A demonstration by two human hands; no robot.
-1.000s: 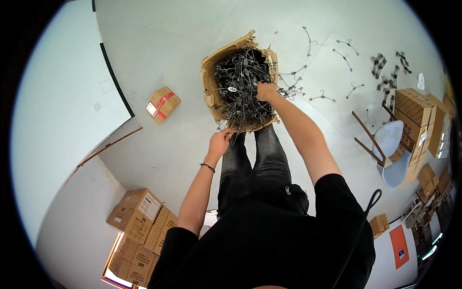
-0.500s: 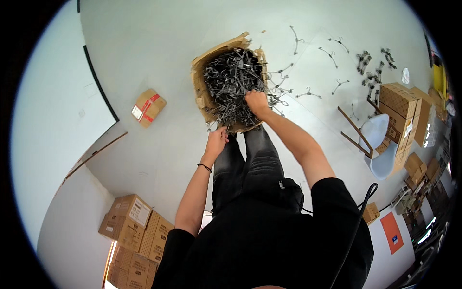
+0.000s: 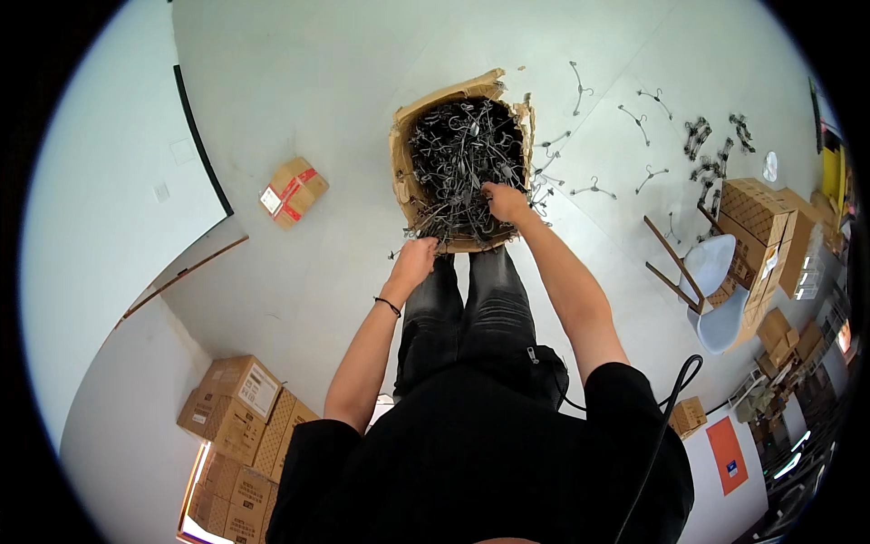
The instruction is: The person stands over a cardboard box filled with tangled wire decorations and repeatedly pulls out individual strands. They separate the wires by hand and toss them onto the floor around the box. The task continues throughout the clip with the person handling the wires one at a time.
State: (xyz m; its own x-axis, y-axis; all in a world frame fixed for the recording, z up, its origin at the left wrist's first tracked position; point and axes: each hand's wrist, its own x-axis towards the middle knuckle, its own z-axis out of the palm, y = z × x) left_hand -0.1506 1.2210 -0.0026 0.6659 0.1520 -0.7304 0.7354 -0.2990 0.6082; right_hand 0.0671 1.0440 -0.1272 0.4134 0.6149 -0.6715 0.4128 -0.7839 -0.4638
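Observation:
A torn open cardboard box [image 3: 401, 172] stands on the floor in front of my legs, filled with a tangle of dark clip hangers [image 3: 462, 154]. Inside its right near part, my right hand [image 3: 505, 201] is closed with fingertips on a hanger in the pile. My left hand [image 3: 416, 260] is at the near left corner, fingers curled at the rim beside some hanger ends. What its fingers grip there is hidden. A few hangers stick out over the right side of the box.
Loose hangers [image 3: 594, 189] lie scattered on the floor to the right, with bunched hangers [image 3: 698, 138] beyond. Farther right are a pale chair [image 3: 709, 263] lying over and stacked cartons [image 3: 759, 213]. A small taped box [image 3: 293, 192] sits at left; more cartons [image 3: 237, 408] stand lower left.
The view has shifted, so the box appears farther right. Hangers in the pile have changed arrangement under my right hand. Both hands stay at the box.

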